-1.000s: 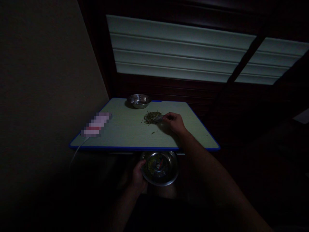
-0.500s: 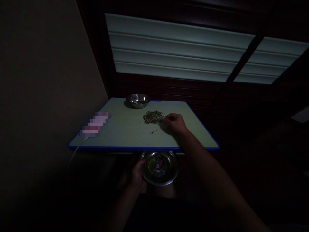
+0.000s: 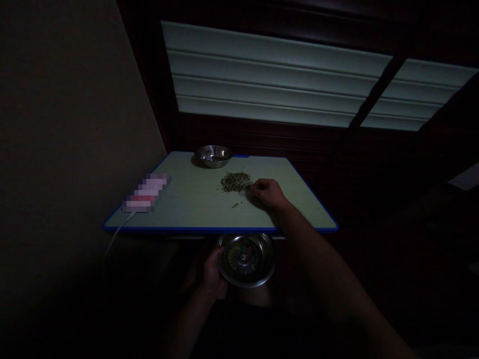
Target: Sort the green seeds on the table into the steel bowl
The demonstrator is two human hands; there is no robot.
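A small heap of dark green grains [image 3: 235, 181] lies on a pale green table with a blue edge [image 3: 194, 209]. My right hand [image 3: 267, 193] rests on the table just right of the heap, fingers curled together with a small pale object at their tips, too dim to name. A few stray grains [image 3: 236, 204] lie nearer me. Below the table's front edge my left hand [image 3: 212, 271] grips the rim of a steel bowl [image 3: 247, 259] that holds some grains.
A second steel bowl [image 3: 214, 155] stands at the table's far edge. A blurred pink-white object [image 3: 146, 192] with a white cable [image 3: 114, 238] lies at the left. A wall is at the left, a dark slatted shutter behind. The room is very dim.
My right hand has drawn slightly toward me and left, along the heap's right side. The left hand and its bowl have stayed put.
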